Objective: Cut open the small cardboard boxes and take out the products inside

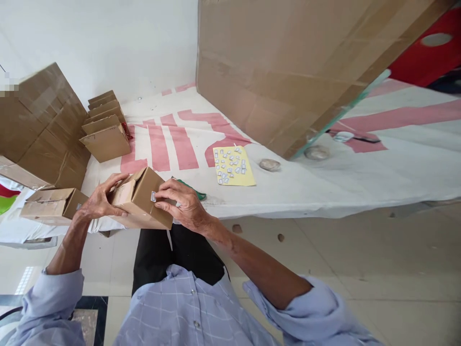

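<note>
A small cardboard box [158, 192] is tilted at the table's front edge, its flaps folded closed. My left hand [103, 199] grips its left end, thumb along the lower side and fingers over the top. A small white label [153, 196] with a dark border lies against the box's right face. My right hand [183, 202] has its fingertips bent together at the edge of this label, touching the box. Just behind my right hand, a green object [194, 189] is partly hidden. To the right lies a yellow sheet [236, 175] bearing several similar small labels.
Another small box [54, 206] sits at the left table edge, beside a large carton [46, 129]. Several small boxes [106, 127] stand in a row behind. A big carton [288, 62] fills the back right. Two tape rolls [270, 165] lie on the white-and-red cloth [345, 187].
</note>
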### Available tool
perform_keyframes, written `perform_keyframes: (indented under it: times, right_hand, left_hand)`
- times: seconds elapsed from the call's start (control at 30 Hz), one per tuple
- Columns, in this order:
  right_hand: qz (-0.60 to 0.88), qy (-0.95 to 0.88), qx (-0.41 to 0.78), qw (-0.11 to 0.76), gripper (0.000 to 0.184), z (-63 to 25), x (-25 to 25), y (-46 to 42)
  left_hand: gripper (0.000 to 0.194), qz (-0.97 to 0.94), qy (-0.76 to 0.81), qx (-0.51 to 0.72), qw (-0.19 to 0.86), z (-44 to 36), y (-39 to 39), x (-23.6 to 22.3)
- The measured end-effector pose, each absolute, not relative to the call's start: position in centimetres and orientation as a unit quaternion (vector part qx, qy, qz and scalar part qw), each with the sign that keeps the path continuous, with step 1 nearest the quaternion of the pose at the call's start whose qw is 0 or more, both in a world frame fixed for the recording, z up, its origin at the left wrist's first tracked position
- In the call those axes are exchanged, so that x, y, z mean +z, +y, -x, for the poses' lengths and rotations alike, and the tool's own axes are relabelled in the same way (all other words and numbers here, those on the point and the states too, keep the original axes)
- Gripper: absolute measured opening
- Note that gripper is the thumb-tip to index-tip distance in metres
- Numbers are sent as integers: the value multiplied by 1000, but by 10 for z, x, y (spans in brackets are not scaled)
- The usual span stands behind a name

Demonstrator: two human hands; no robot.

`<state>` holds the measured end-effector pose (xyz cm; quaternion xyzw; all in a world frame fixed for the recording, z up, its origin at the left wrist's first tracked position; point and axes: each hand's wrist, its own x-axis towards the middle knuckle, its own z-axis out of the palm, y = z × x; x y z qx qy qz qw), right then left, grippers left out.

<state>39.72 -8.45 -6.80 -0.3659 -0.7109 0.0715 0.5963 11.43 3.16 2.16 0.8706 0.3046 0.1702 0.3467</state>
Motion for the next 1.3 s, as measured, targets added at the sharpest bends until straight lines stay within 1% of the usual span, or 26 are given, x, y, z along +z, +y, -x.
perform_keyframes:
  times: [0.27,0.4,0.6,0.8,0.97,1.1,1.3]
  right_hand:
    - [348,-719,60,599,10,-394,-68,-83]
    - [334,-720,43,607,13,-394,-68,-82]
    - [355,-728,44,585,14,-394,-68,-81]
    - [349,-722,10,597,17,-391,-67,-81]
    - [339,-745,36,573,11,-397,-67,-82]
    - [325,-752,42,571,13,-399,-66,-80]
    - [322,-753,-9,574,15,-394,-65,-86]
  left_hand:
    - [119,-857,310,176,373,-116,30,23]
    - [116,-859,302,178,372,-116,30,22]
    - [117,-859,298,184,373,-114,31,19]
    - [115,-860,295,179,377,-114,34,21]
    - [118,-855,297,180,384,-112,36,16]
    - [118,-854,296,179,387,-111,36,14]
    - [118,-850,294,181,397,-116,35,14]
